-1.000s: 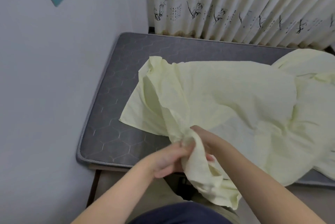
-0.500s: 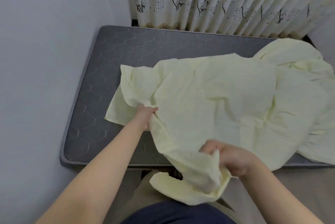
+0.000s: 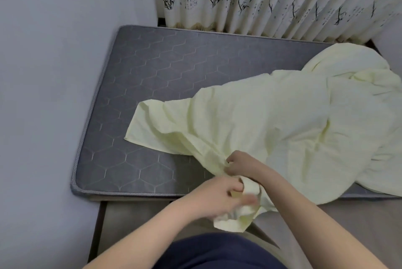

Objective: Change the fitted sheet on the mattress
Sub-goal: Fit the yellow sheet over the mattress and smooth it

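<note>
Pale yellow crumpled fitted sheet [image 3: 250,120] on the grey hexagon-quilted mattress [image 3: 152,86], both hands at its near hem.
We note the sheet heaped over the mattress's right part, its bulk running far-right from the fingers, one flat flap pointing left. The left hand [image 3: 217,198] clutches a bunch hanging off the near edge; the right hand [image 3: 241,165], just behind, pinches the hem. The left hand is nearer the bare near-left corner. Any corner seam is unseen; the left fingertips are blurred; the mattress's right end is cut off.

Soft, even indoor light with a cool bluish cast.
Faint shadows lie under folds of the sheet [image 3: 261,116]; the left hand [image 3: 217,197] is motion-blurred; the mattress [image 3: 152,73] edge bows with wide-angle distortion.
</note>
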`<state>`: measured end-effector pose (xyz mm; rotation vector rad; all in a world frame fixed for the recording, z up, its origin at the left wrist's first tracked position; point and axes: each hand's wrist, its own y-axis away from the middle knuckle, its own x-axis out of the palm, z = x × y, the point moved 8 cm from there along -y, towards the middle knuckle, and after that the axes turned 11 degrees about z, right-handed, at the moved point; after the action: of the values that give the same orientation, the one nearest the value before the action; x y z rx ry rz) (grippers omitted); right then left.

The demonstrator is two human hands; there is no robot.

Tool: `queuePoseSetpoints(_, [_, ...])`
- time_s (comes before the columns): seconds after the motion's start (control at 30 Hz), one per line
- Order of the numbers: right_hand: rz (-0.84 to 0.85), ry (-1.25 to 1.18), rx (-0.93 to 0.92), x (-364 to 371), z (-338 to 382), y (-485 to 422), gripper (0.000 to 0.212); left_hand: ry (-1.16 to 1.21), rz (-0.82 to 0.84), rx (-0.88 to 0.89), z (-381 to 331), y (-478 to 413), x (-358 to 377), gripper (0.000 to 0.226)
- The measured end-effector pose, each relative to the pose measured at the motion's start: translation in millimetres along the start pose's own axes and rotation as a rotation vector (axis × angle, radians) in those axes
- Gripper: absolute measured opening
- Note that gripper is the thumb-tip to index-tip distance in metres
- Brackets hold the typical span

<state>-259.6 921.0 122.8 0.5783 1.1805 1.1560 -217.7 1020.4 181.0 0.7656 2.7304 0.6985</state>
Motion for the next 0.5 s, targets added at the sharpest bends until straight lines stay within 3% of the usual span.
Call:
queuePoseSetpoints(0.07, [0.033, -0.226, -0.197, -7, 3, 16, 0.013, 0.475, -0.098, -0.092, 35, -2, -21, 0.052])
queuePoseSetpoints(0.17, [0.321, -0.443, -0.410, 3, 2, 53, 0.006, 0.800, -0.374, -0.299, 115, -7, -57, 0.068])
queuePoseSetpoints(0.33, [0.616, -0.722, -0.547, 12, -19, 96, 0.013, 1.413, -0.394, -0.392, 184, -46, -69, 0.049])
queuePoseSetpoints(0.4, [0.591, -0.798, -0.564, 8, -31, 104, 0.003, 1.323, -0.533, -0.406, 194, -56, -86, 0.039])
queuePoseSetpoints(0.5, [0.252, -0.944, -0.426, -12, -64, 95, 0.038, 1.217, -0.808, -0.381, 195, -59, -118, 0.040])
